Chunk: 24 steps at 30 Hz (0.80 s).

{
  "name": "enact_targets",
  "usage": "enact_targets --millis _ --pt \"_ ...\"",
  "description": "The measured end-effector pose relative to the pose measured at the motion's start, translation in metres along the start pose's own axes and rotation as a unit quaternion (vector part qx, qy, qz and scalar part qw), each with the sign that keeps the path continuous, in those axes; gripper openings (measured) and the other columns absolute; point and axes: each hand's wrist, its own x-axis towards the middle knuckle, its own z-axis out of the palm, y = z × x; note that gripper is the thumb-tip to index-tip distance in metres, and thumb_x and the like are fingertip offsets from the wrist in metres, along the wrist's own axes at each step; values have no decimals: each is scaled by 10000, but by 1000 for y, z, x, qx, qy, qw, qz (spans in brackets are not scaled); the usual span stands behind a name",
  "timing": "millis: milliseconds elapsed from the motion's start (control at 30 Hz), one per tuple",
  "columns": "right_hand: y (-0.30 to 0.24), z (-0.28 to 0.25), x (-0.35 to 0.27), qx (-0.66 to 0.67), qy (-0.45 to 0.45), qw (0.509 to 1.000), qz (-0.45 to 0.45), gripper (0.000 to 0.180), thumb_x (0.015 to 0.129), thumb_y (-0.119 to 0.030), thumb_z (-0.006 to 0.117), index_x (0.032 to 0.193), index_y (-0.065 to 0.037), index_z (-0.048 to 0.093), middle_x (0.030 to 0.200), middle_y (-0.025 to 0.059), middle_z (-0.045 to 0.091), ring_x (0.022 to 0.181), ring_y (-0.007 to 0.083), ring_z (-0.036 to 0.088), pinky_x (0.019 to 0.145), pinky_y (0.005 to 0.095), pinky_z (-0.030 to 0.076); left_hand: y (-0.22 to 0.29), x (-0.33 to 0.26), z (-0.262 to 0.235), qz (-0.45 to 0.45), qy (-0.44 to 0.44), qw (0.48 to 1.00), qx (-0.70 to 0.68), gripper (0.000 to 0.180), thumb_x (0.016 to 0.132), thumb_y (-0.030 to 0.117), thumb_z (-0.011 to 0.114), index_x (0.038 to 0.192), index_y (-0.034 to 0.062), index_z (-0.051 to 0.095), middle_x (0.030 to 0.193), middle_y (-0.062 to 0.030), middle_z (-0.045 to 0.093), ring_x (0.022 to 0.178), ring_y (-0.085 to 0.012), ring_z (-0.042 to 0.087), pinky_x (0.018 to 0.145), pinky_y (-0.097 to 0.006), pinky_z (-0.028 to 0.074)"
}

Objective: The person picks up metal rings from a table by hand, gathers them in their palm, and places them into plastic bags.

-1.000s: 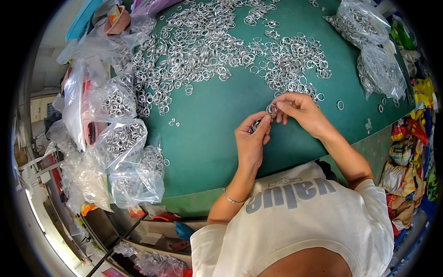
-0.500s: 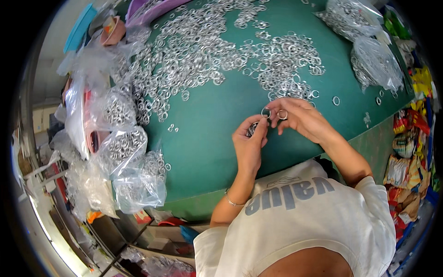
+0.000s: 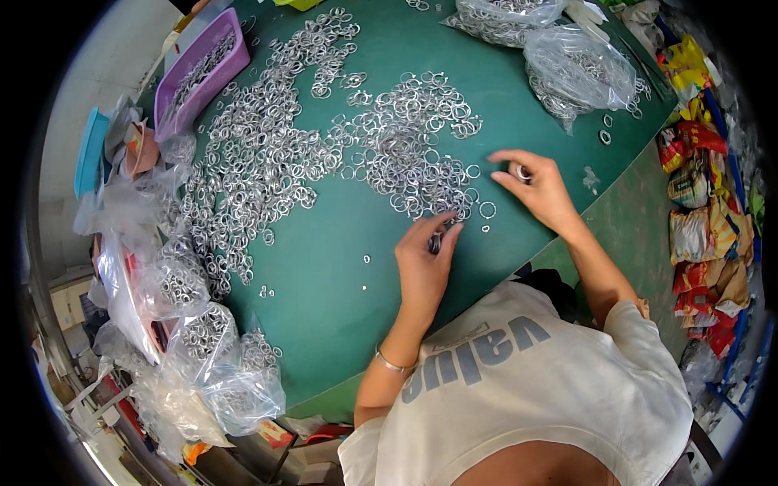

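Observation:
My left hand (image 3: 422,263) is curled at the near edge of a pile of silver metal rings (image 3: 417,166). Several dark-looking rings (image 3: 435,242) sit inside its fingers, and its index fingertip reaches the pile's edge. To the right, my right hand (image 3: 536,190) hovers over the table with thumb and index finger spread apart. A shiny ring (image 3: 523,172) shows at its bent fingers and looks worn on one of them. Between the hands lies a single toothed ring (image 3: 487,210) on the green table (image 3: 340,324).
A larger spread of rings (image 3: 259,154) covers the left side. Clear bags of rings (image 3: 579,73) stand at the far right, and more bags (image 3: 239,373) line the left edge. A purple basket (image 3: 203,77) holds rings at far left. Colourful packages (image 3: 697,219) lie beyond the right edge.
My hands have moved apart, the right one opening its thumb and index finger. The ring that was between the fingertips no longer shows there. The whole view has shifted.

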Motion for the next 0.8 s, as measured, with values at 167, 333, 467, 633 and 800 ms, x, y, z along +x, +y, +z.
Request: enact_targets --millis 167,333,467,633,800 --pt "9 20 9 -255 -6 959 -124 272 654 -89 629 925 -65 629 775 115 578 666 318 577 573 374 464 6 13 18 40 -24 977 207 235 706 72 695 934 47 642 715 -101 553 570 -245 530 533 -325 431" --pt "7 -14 12 319 -125 926 156 176 845 -166 575 937 -17 594 741 -24 554 613 67 538 522 208 429 1 9 3 20 5 968 252 193 718 80 688 902 43 643 740 -97 571 596 -248 562 541 -332 438" --pt "-4 -20 9 601 -136 757 217 265 839 -233 595 924 18 594 709 -16 552 624 58 531 515 179 404 -2 9 -5 -18 30 973 226 214 726 105 685 931 64 641 761 -99 570 602 -247 562 541 -334 436" --pt "-6 2 7 99 -136 979 114 176 767 -205 649 788 -33 624 730 35 556 644 168 540 546 289 423 5 10 8 47 -15 958 283 235 732 99 675 963 100 633 766 -80 561 585 -239 555 529 -343 433" --pt "-2 21 -1 -180 -98 976 -75 188 672 -150 712 778 -40 603 732 98 553 624 273 537 564 368 411 -4 4 2 4 0 967 254 189 737 72 663 924 86 638 766 -78 557 602 -237 561 532 -336 438"
